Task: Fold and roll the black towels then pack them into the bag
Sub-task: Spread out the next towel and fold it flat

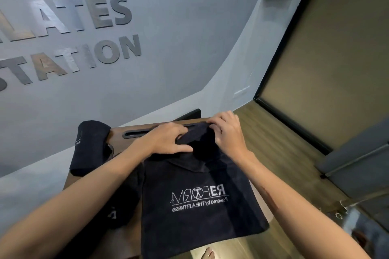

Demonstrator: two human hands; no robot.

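Observation:
A black towel [200, 212] with white "REFORM" stitching lies spread on a small wooden table [120, 132] and hangs over its near edge. Its far end is bunched into a thick fold or roll. My left hand [168, 139] grips the left side of that bunch, fingers curled over the cloth. My right hand [226, 130] pinches the right side of the same bunch. A second black towel [89, 147] lies folded at the table's far left corner. More black cloth [124, 200] sits under my left forearm. No bag can be made out.
The table top has a long dark slot [136, 133] near its far edge. A grey wall with large metal letters [69, 38] rises behind. Wooden floor [284, 153] runs to the right, with a dark door frame and grey furniture [357, 166] beyond. A bare foot [207, 254] shows below.

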